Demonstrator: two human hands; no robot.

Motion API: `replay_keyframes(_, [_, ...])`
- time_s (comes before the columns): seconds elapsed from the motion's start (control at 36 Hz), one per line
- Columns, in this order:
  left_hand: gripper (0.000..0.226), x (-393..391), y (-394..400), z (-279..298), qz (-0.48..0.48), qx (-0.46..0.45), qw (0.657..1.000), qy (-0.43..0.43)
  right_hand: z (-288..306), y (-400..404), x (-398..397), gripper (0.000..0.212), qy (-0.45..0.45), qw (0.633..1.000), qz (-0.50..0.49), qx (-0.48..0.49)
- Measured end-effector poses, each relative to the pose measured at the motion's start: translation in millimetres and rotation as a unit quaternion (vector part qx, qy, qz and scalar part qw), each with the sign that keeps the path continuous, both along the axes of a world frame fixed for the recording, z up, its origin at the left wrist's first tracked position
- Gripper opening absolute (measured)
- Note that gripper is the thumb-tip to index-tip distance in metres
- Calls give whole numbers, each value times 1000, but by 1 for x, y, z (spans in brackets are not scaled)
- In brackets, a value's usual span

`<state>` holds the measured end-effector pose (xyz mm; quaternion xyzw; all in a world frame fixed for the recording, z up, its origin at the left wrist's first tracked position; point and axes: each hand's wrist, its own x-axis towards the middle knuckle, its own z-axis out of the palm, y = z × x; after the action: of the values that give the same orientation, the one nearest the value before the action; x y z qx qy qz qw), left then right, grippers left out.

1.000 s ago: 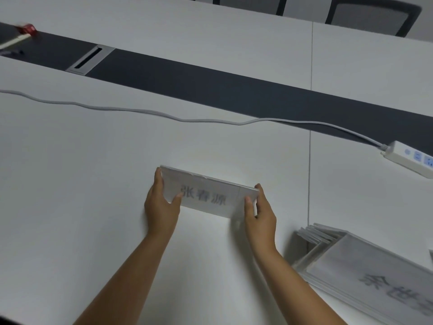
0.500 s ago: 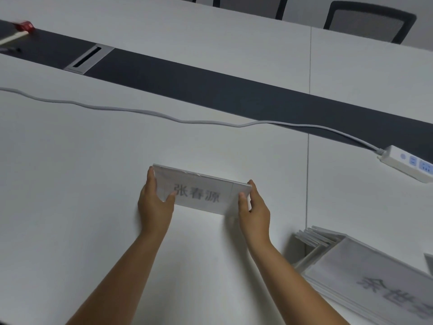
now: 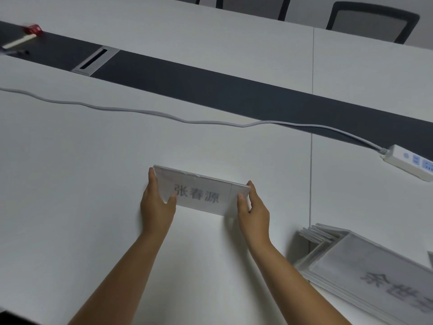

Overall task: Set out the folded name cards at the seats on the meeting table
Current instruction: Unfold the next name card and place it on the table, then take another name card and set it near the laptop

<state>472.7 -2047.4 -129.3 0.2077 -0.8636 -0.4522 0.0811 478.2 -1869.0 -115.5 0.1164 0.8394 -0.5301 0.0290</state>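
A folded name card (image 3: 201, 192) in a clear holder, printed with dark characters, stands on the white meeting table (image 3: 82, 184) in front of me. My left hand (image 3: 157, 205) pinches its left end, thumb on the near face and fingers behind. My right hand (image 3: 254, 207) pinches the right end the same way. A stack of several more name cards (image 3: 365, 273) lies flat at the lower right, apart from both hands.
A white cable (image 3: 131, 110) crosses the table to a power strip (image 3: 410, 161) at the right edge. A dark strip (image 3: 210, 87) with a metal cable hatch (image 3: 95, 61) runs down the table's middle. Black chairs (image 3: 371, 21) stand on the far side. Small items (image 3: 32, 30) lie far left.
Both hands keep their hold on the card. The card sits slightly lower and further left in view than a second ago; the camera has shifted too.
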Motion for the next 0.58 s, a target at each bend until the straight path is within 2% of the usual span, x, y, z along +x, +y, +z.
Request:
replay_keyframes(0.22, [73, 20, 18, 10, 32, -7, 999, 2, 13, 19, 21, 53, 0, 1000, 13, 12])
replay_keyframes(0.33, [62, 42, 35, 22, -6, -21, 999, 33, 22, 33, 44, 48, 35, 997, 0, 62])
replay_keyframes(0.44, [53, 65, 61, 39, -86, -10, 996, 35, 44, 59, 67, 44, 138, 976, -16, 169])
replay_keyframes(0.58, [55, 85, 109, 62, -207, 30, 978, 24, 80, 109, 102, 37, 285, 938, -64, 187])
